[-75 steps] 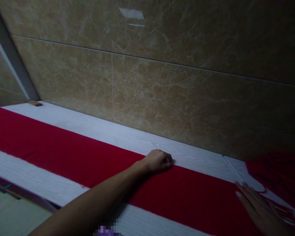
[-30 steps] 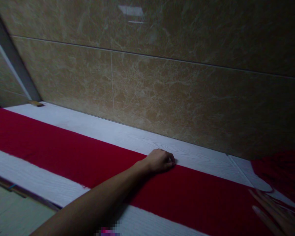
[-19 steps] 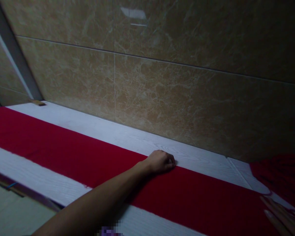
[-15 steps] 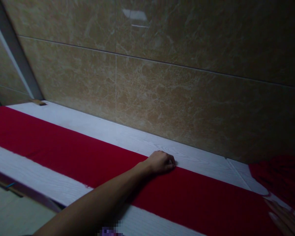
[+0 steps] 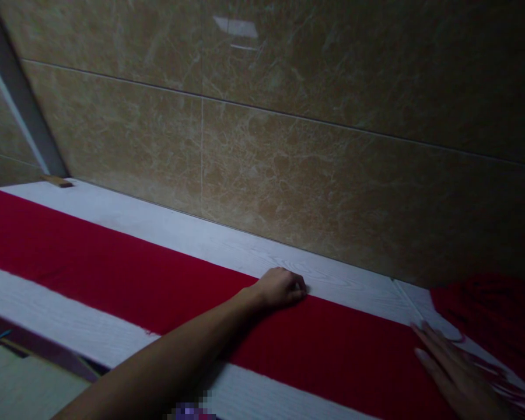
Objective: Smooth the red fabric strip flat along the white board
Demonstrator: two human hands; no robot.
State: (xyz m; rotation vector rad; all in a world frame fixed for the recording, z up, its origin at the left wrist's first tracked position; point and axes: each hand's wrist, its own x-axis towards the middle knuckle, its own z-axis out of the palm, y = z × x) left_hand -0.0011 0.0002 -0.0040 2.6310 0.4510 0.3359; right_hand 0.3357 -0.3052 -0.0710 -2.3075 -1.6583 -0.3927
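Cloth pos: red cloth [image 5: 126,274] spread flat as a long band along the white table [image 5: 227,248], running from the left edge toward the right end; bare white strip betw. cloth and wall-side edge, another along the near edge.
Left hand: left hand [image 5: 280,288] curled, knuckles up, resting on the cloth's far hem about mid-table; fingertips tucked at the hem where red meets white. Whether pinching the hem or just pressing: cannot tell. Forearm lying diagonally across the band from the near edge.
Right hand: right hand [image 5: 457,373] flat, fingers straight and close together, palm down on the cloth near the table's right end; holding nothing, only pressing.
Cloth vs hands: band stretched betw. both hands, well apart along its length; right fingertips just beside the fringe [image 5: 503,379].
Cloth look: deep red, matte, smooth w/o visible wrinkles over the left and mid stretch; straight long hems; tiny frayed thread on the near hem by the forearm. Loose tassel strands at the right end, lying over the white top.
Pile: bunched red fabric [image 5: 494,321] heaped at the far right corner, against the wall; dim, folds hard to read.
Backdrop: beige marble-look tile wall [image 5: 289,169] rising directly behind the table.
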